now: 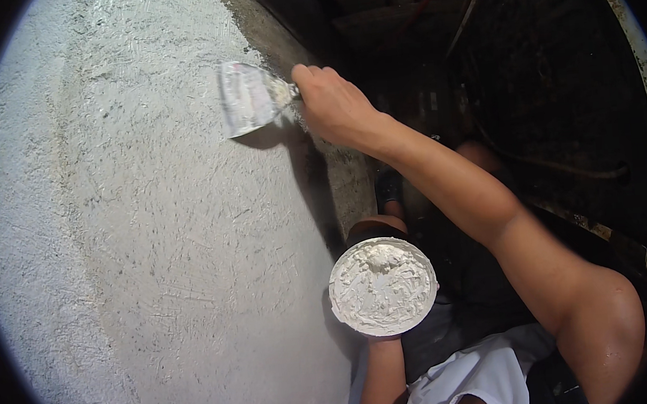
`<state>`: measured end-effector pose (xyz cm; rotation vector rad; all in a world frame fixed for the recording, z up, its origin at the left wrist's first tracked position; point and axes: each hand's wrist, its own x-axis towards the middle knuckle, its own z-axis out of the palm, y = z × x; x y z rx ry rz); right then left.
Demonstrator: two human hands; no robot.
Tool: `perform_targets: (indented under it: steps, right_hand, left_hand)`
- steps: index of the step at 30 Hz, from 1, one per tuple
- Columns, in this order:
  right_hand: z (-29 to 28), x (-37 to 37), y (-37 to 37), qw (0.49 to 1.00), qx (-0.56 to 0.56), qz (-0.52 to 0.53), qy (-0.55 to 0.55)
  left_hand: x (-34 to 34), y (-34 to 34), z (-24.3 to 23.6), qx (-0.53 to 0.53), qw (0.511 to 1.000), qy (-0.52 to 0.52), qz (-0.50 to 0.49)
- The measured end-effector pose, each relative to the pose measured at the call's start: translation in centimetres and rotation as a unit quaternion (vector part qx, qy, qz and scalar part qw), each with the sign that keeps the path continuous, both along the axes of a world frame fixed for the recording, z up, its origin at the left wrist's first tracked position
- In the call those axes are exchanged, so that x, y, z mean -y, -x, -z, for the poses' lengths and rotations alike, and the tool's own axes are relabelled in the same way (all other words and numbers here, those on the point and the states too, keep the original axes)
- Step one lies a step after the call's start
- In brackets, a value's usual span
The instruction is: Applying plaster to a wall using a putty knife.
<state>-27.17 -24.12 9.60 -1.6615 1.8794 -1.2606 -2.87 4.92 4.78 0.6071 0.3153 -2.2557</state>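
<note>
My right hand (335, 105) is closed around the handle of a putty knife (247, 98). The wide blade, smeared with white paste and slightly blurred, is at the upper part of a rough whitish wall (183, 234). I cannot tell whether its edge touches the surface. Lower down, my left hand (384, 339) supports a round tub (383, 286) from below, and most of its fingers are hidden by the tub. Thick white putty, lumpy and streaked, lies inside the tub, heaped higher toward the far side.
Along the right edge of the white coat runs a bare grey-brown strip (282, 43). My leg and dark shoe (388, 188) show below, beside the wall. At the far right stands a worn, pale curved edge (643, 67) around a dark area.
</note>
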Motion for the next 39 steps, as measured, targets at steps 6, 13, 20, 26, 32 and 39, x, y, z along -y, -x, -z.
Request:
perform_targets:
  steps: [6, 13, 20, 26, 32, 39]
  right_hand:
    - [9.8, 0.4, 4.1, 0.990, -0.066, 0.080, -0.091]
    - [2.2, 1.5, 2.7, 0.998, -0.009, 0.062, -0.012]
    - [8.7, 1.4, 1.6, 0.995, 0.000, 0.013, -0.102]
    - [10.7, 0.7, 3.6, 0.989, -0.023, 0.079, -0.123]
    - [5.5, 0.1, -0.3, 0.999, -0.026, -0.042, 0.010]
    - [14.2, -0.3, 1.9, 0.984, -0.092, 0.076, -0.135]
  left_hand:
    - [0.4, 0.3, -0.4, -0.010, 1.000, 0.000, 0.017]
    - [1.1, -0.1, -0.8, -0.013, 1.000, -0.002, 0.012]
    - [1.8, 0.7, -0.7, -0.031, 0.999, -0.004, 0.031]
    - [2.6, 0.9, -1.2, -0.050, 0.998, -0.003, 0.033]
    - [2.1, 0.8, -1.3, -0.071, 0.997, -0.015, 0.017]
    - [1.6, 1.2, -0.8, 0.067, 0.997, 0.022, 0.014]
